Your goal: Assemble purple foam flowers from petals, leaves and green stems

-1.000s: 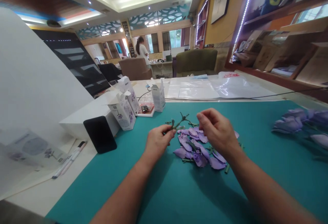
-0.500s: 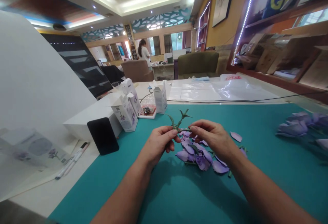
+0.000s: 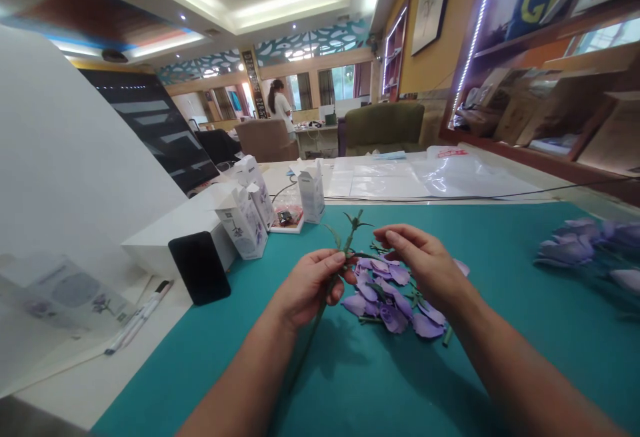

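Observation:
Between the thumb and fingers of my left hand [image 3: 317,284] is a green flower stem [image 3: 353,227] with small leaves. Its top points up and its lower length slants down below the hand. One thin leaf bends off it to the right. My right hand [image 3: 425,264] hovers right of the stem, apart from it, fingers loosely bent and holding nothing I can see. Beneath and between the hands lies a heap of loose purple petals [image 3: 395,317], mixed with green bits. A short cut green stem piece [image 3: 447,336] lies at the heap's right edge.
A teal mat [image 3: 225,357] covers the table. Purple flowers [image 3: 570,244] lie at its right. To the left stand a black phone-like slab [image 3: 200,268], white printed boxes [image 3: 243,220] and pens [image 3: 140,317]. Clear plastic sheets [image 3: 380,177] lie behind. A person [image 3: 280,105] stands far back.
My right hand has let go of the leaf and moved right, away from the stem. The stem in my left hand has turned more upright, and its lower length now shows.

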`<control>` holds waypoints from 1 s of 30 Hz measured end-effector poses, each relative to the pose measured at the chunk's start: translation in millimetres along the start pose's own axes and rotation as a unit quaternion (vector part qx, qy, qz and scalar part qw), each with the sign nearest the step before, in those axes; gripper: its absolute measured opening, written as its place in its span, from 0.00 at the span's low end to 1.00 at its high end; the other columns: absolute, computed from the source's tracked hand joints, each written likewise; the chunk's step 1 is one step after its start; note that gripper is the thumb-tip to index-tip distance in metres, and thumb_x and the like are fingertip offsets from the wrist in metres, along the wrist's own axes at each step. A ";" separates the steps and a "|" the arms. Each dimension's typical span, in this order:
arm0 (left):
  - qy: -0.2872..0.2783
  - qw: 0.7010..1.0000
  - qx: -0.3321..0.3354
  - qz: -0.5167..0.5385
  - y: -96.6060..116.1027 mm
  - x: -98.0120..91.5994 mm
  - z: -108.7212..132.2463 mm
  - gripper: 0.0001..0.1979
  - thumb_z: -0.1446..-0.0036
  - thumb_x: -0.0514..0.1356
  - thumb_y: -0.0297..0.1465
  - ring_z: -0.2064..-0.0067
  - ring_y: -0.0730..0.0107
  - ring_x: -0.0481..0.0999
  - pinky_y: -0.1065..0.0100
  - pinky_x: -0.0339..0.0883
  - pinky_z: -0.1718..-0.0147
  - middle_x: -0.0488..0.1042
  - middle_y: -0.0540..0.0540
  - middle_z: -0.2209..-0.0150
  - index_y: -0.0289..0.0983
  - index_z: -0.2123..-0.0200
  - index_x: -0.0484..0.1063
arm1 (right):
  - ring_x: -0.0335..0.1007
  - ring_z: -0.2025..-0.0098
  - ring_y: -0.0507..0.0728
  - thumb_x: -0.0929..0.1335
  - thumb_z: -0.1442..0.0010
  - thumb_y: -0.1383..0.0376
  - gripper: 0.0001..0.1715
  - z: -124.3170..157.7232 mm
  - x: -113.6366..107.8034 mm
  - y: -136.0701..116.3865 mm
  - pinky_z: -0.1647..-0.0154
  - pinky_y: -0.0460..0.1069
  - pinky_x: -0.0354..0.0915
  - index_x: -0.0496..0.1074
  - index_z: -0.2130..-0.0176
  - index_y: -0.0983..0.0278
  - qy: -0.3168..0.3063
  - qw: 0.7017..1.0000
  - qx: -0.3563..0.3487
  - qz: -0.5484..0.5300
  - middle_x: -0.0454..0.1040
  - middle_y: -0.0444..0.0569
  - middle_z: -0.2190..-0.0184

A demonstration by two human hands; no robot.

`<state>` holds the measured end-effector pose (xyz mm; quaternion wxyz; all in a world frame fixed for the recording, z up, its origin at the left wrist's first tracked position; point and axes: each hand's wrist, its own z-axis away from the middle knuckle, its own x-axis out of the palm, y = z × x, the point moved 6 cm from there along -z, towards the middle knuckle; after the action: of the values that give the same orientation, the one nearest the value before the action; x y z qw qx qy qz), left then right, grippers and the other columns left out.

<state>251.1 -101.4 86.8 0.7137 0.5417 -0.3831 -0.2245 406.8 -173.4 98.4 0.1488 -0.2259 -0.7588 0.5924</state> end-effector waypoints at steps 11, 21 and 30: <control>-0.160 0.980 -0.111 0.050 -32.6 44.3 10.1 0.16 0.53 0.66 0.40 0.87 0.81 0.63 0.78 0.50 0.90 0.73 0.47 0.80 0.31 0.73 0.72 | 0.71 0.69 0.54 0.77 0.59 0.58 0.20 10.1 24.6 3.7 0.66 0.49 0.64 0.76 0.66 0.64 -0.150 0.955 0.139 -0.216 0.76 0.47 0.73; -0.167 0.977 -0.121 0.053 -36.1 48.6 12.9 0.15 0.51 0.64 0.39 0.88 0.82 0.63 0.77 0.49 0.89 0.73 0.47 0.80 0.30 0.71 0.73 | 0.70 0.76 0.51 0.77 0.61 0.59 0.21 14.3 30.5 2.5 0.75 0.46 0.64 0.73 0.66 0.64 -0.167 0.939 0.180 -0.241 0.75 0.44 0.78; -0.150 0.979 -0.116 0.077 -29.5 41.1 11.3 0.12 0.53 0.65 0.35 0.87 0.83 0.61 0.78 0.49 0.89 0.72 0.49 0.79 0.31 0.69 0.73 | 0.69 0.72 0.49 0.76 0.56 0.58 0.18 1.6 15.0 14.0 0.68 0.46 0.62 0.75 0.64 0.63 -0.103 0.949 0.149 -0.259 0.76 0.44 0.74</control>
<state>269.8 -147.6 72.7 0.7215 0.3841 -0.4978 -0.2901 395.5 -164.2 83.9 0.2499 0.0657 -0.7056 0.6598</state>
